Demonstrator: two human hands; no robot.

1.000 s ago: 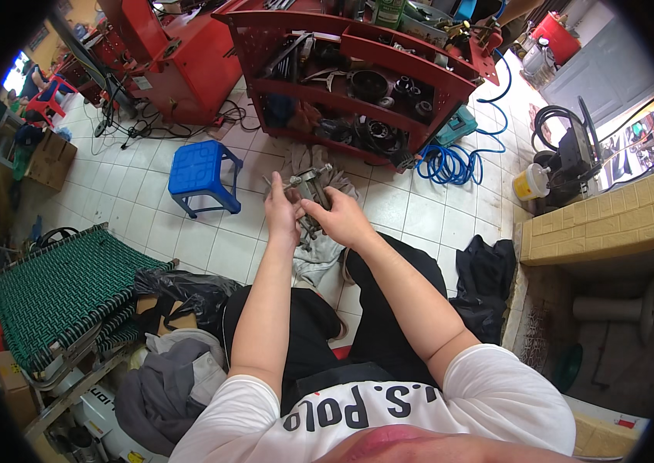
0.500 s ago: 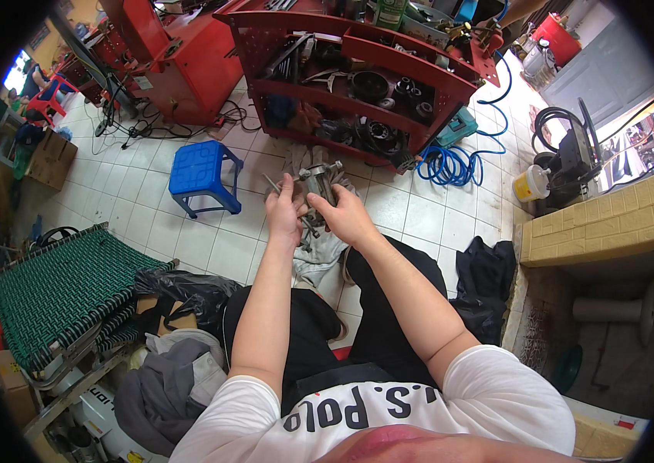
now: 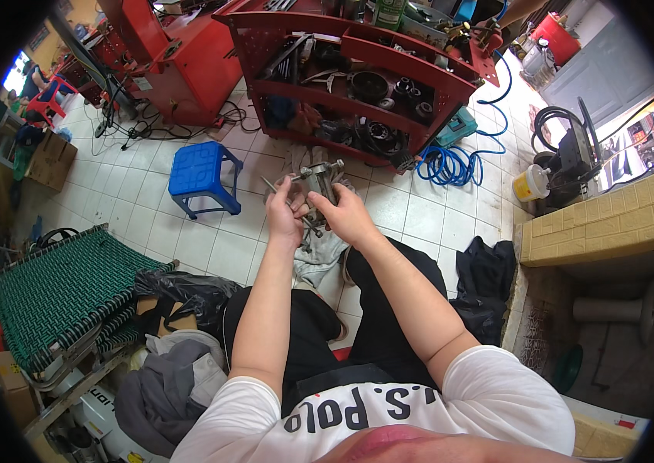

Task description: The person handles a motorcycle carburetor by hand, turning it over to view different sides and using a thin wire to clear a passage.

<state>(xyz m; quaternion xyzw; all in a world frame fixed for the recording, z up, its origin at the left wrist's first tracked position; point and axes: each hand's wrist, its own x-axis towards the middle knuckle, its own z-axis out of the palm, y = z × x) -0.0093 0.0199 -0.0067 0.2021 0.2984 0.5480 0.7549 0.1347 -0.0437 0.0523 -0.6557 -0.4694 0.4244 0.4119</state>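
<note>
Grey metal makes up the compact cylindrical part [image 3: 317, 184] between the person's two hands, out in front of the knees and above a crumpled light-grey cloth [image 3: 319, 261] on the white tiled floor [image 3: 130, 185]. The right hand [image 3: 346, 214] has hold of it, thumb laid along the near side and the other fingers bent around the right side, partly hidden. The left hand [image 3: 285, 217] is half-curled at the part's left side; a thin rod [image 3: 269, 185] sticks out beyond its fingers, and I cannot tell whether they are closed on the rod, on the part or on both. A blue plastic stool [image 3: 197, 163] stands to the left, a red tool cart [image 3: 396, 55] beyond the cloth, and a coiled blue hose [image 3: 450, 168] lies beside the cart's right end.
</note>
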